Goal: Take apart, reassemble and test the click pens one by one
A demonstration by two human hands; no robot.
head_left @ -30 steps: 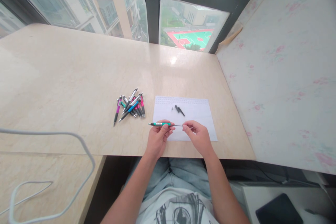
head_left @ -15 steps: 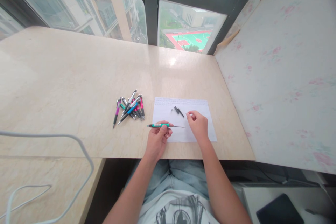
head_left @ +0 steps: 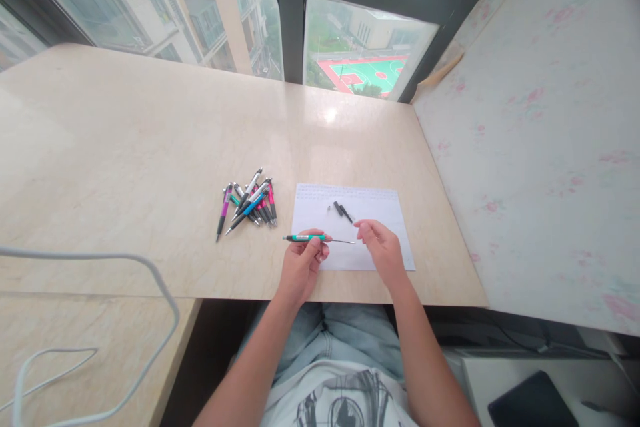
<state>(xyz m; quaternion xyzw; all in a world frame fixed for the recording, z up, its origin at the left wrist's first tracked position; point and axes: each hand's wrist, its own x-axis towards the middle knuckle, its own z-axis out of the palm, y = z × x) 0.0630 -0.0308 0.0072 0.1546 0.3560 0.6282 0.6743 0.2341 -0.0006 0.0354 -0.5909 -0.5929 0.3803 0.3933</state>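
Note:
My left hand (head_left: pixel 303 263) is closed around a green pen (head_left: pixel 309 238), held level above the paper. Its front grip is off, and the thin refill (head_left: pixel 343 241) sticks out to the right. Just beyond the refill's tip is my right hand (head_left: pixel 383 250), fingers apart, with nothing visible in them. Black pen parts (head_left: pixel 339 209) lie on the white sheet (head_left: pixel 367 260), one close to my right fingertips. A tiny light piece (head_left: pixel 329 209) rests beside them; it is too small to make out.
Left of the paper lies a heap of pens in several colours (head_left: pixel 250 203) on the marble-patterned desk (head_left: pixel 150 147). A grey cable (head_left: pixel 160 280) loops over the left side. The window (head_left: pixel 370 47) stands behind the desk, and a flower-patterned wall (head_left: pixel 530 147) bounds its right side.
My right hand has shifted slightly right and down, and its fingers have come apart beside the refill's tip. My left hand keeps the green pen nearly where it was.

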